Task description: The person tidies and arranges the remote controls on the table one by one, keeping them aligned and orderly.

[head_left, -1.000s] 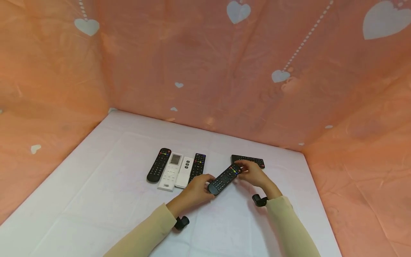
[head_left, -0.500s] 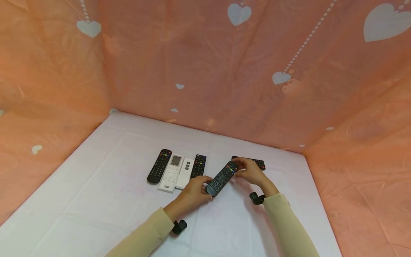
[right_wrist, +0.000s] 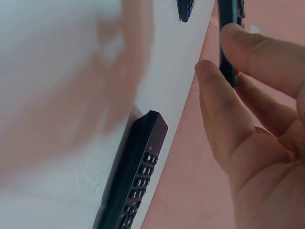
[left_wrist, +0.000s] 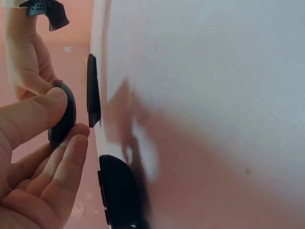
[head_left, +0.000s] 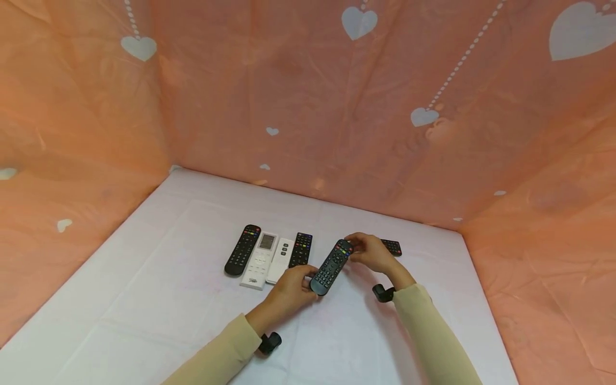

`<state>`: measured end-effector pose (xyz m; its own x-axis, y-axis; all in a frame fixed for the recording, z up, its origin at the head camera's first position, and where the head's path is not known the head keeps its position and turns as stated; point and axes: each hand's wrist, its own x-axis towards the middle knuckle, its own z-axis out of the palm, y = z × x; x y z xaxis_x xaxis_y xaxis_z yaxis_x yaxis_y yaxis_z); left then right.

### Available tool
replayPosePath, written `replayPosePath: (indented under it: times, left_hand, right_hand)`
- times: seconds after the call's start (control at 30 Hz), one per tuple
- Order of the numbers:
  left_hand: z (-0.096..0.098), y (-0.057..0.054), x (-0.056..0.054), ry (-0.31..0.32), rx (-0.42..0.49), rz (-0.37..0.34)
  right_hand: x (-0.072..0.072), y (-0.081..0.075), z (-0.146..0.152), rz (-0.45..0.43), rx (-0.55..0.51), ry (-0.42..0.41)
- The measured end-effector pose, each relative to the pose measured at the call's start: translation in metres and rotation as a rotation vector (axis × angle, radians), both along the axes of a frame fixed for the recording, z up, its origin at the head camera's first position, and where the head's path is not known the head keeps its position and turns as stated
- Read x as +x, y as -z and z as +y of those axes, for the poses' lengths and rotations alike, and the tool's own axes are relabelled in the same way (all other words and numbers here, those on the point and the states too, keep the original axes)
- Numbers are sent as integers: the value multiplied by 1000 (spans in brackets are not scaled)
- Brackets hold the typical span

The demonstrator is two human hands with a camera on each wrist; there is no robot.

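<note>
Both hands hold a black remote control [head_left: 332,266] above the white table, tilted, its coloured buttons at the far end. My left hand [head_left: 291,289] pinches the near rounded end between thumb and fingers, as the left wrist view also shows of this remote [left_wrist: 66,117]. At the far end, the thumb and fingers of my right hand [head_left: 372,254] pinch the remote [right_wrist: 227,47]. A second black remote [head_left: 392,246] lies behind the right hand, partly hidden by it. Close beyond the left hand lies another black remote [head_left: 300,248], its lower part covered.
Left of that one lie a slim white remote [head_left: 279,264], a white remote with a display [head_left: 260,262] and a black remote [head_left: 242,251], side by side. Orange cloth [head_left: 308,107] with white hearts walls in the white table [head_left: 159,299] at the back and sides.
The held remote has turned steeper in the head view, its far end shifting left with the right hand. That hand now covers more of the black remote behind it.
</note>
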<state>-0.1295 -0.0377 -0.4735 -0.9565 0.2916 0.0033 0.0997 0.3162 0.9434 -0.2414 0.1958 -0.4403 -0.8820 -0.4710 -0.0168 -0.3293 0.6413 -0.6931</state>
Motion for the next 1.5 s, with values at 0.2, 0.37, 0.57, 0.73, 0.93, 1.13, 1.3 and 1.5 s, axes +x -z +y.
replayPosePath:
  times: [0.2,0.37,0.57,0.73,0.93,1.13,1.3,1.5]
  left_hand:
    - [-2,-1,1,-19,-53,31]
    - [-4,-1,-1,-26,-112,70]
    - [-7,-2,-2,-45,-271,177]
    - [-10,-2,-4,-73,-421,251]
    - [-13,-1,-8,-103,-559,291]
    - [-14,2,-10,-112,-610,338]
    - [-15,6,-12,-131,-612,370]
    - [-15,8,-14,-146,-622,398]
  right_hand:
    - [-3,-1,-7,0,-2,9]
    - [-7,-1,-12,-5,-4,-10]
    - [-10,-3,-18,-11,-18,-55]
    - [-13,-5,-22,-14,0,-94]
    - [-16,-4,-27,3,56,-120]
    - [-20,1,-31,51,114,-152]
    - [-24,4,-37,17,148,-163]
    - [-29,9,-48,-51,197,-143]
